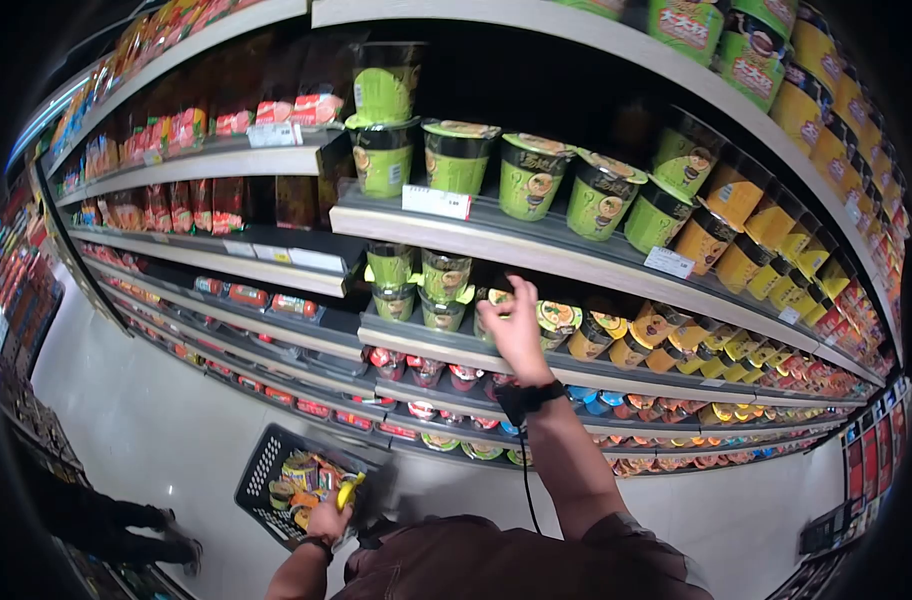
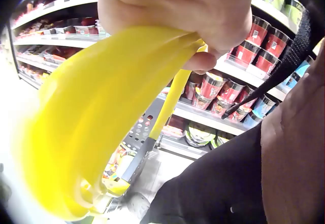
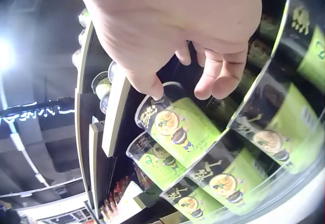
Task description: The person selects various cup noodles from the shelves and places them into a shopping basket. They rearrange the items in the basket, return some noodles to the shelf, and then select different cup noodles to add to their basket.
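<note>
My right hand (image 1: 516, 338) reaches to a lower shelf beside stacked green-and-black instant noodle cups (image 1: 444, 290). In the right wrist view its thumb and fingers are bent and apart, with nothing between them. The thumb tip overlaps the rim of an upper noodle cup (image 3: 183, 131), which sits on another one. Low on the left, my left hand (image 1: 326, 522) grips the yellow handle (image 2: 109, 97) of a dark shopping basket (image 1: 259, 470). Packaged goods (image 1: 301, 480) fill the basket. The handle looms large and blurred in the left wrist view.
A pale shelf edge (image 1: 566, 258) runs just above my right hand, bearing more green cups (image 1: 532, 178). Yellow noodle cups (image 1: 641, 335) line the shelf to the right. Red cups (image 1: 426, 370) stand below. Another person's legs (image 1: 126, 520) show at the lower left on the pale floor (image 1: 166, 400).
</note>
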{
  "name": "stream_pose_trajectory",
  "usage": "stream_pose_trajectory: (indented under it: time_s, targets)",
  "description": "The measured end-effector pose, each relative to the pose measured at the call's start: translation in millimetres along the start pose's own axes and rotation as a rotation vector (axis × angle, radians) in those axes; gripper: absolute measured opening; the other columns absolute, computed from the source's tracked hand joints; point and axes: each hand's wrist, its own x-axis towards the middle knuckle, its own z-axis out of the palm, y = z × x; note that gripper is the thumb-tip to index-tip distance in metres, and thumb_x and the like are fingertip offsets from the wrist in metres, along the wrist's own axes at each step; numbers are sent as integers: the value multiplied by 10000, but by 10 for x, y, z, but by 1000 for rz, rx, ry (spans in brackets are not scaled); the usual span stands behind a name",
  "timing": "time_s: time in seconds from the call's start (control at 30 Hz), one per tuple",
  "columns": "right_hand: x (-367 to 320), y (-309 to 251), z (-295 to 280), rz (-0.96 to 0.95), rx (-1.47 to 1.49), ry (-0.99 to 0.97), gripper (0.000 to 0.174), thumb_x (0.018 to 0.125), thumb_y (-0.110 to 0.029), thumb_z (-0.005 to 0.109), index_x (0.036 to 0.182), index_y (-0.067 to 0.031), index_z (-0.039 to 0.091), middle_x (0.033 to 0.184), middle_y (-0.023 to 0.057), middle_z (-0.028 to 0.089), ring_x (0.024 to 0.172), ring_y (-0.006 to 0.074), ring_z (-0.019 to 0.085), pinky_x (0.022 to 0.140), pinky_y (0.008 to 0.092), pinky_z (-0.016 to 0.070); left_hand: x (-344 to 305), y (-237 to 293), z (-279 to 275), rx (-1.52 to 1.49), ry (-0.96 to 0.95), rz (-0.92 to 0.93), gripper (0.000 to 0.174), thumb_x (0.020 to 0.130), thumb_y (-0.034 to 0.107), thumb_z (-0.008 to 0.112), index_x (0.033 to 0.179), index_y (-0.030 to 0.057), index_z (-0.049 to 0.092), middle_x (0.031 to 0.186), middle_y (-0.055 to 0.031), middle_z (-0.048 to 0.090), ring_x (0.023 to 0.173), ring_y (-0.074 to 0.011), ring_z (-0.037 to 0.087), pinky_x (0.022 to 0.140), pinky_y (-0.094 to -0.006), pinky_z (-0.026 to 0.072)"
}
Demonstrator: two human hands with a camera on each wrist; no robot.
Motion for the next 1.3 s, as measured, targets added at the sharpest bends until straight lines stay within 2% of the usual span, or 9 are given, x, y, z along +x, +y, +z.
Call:
stream_pose_trajectory:
  time_s: [0.07, 0.23, 0.57, 0.6, 0.8, 1.0, 1.07, 1.2, 1.3]
  targets:
    - [-194, 56, -133, 3, 208, -1, 466, 860, 28, 623, 1300, -21, 478, 1345, 105, 393, 761, 67, 562, 648, 204, 480, -11, 54, -56, -17, -4, 5, 466, 854, 386, 606, 1183, 58, 570, 881, -250, 673, 846, -425, 650, 760, -504, 510]
    - [-805, 411, -335, -149, 150, -16, 303, 859, 90, 543, 1146, -4, 532, 1280, 111, 462, 696, 38, 488, 613, 176, 423, -4, 9, -155, -21, -33, -38, 511, 865, 401, 600, 1250, 70, 545, 930, -247, 671, 895, -413, 645, 779, -498, 506]
    - [-2158, 501, 61, 261, 190, -355, 219, 903, 20, 503, 1111, -34, 547, 1173, 76, 532, 788, 98, 542, 695, 242, 469, 184, -439, -397, -58, -42, 60, 427, 875, 377, 595, 1170, 69, 585, 856, -252, 662, 820, -430, 638, 743, -512, 505]
    - [-2224, 449, 167, 245, 222, -372, 183, 913, -21, 548, 1091, -52, 573, 1063, 45, 589, 787, 91, 552, 658, 224, 459, 211, -470, -457, -64, -49, 78, 418, 876, 378, 595, 1157, 68, 590, 854, -250, 662, 818, -429, 639, 742, -512, 504]
    - [-2322, 127, 925, 367, 159, -820, 151, 921, -117, 595, 1049, -39, 619, 971, 63, 635, 809, 147, 617, 691, 281, 501, 337, -891, -527, -170, -114, 195, 434, 859, 373, 601, 1165, 67, 573, 853, -250, 661, 811, -415, 645, 742, -502, 496]
    - [-2674, -356, 2228, 335, 64, -1092, 262, 921, -254, 627, 1066, -36, 636, 1006, 89, 663, 953, 224, 639, 794, 347, 508, 398, -1045, -731, -349, -397, 132, 649, 898, 502, 560, 1343, 36, 481, 1141, -267, 625, 1050, -401, 608, 924, -431, 460]
    - [-2868, -409, 2682, 25, 113, -1101, 273, 906, -268, 623, 1044, -33, 636, 1003, 120, 656, 959, 290, 630, 806, 400, 502, 454, -1214, -810, -579, -528, 129, 660, 935, 520, 508, 1357, 14, 477, 1249, -249, 588, 1145, -373, 576, 1000, -392, 413]
    - [-3130, -637, 3338, 20, 79, -1173, 262, 893, -294, 588, 909, -45, 666, 870, 154, 660, 854, 350, 625, 752, 453, 489, 682, -2139, -701, -826, -521, -33, 439, 968, 410, 488, 1004, 5, 654, 948, -165, 677, 914, -314, 636, 833, -379, 481]
    - [-3154, -911, 3529, 36, -358, -1401, 298, 891, -344, 569, 794, -85, 677, 742, 134, 653, 736, 346, 636, 686, 463, 493, 802, -2966, -550, -460, -487, -126, 289, 954, 290, 513, 1025, 45, 648, 903, -85, 689, 858, -219, 657, 807, -349, 508]
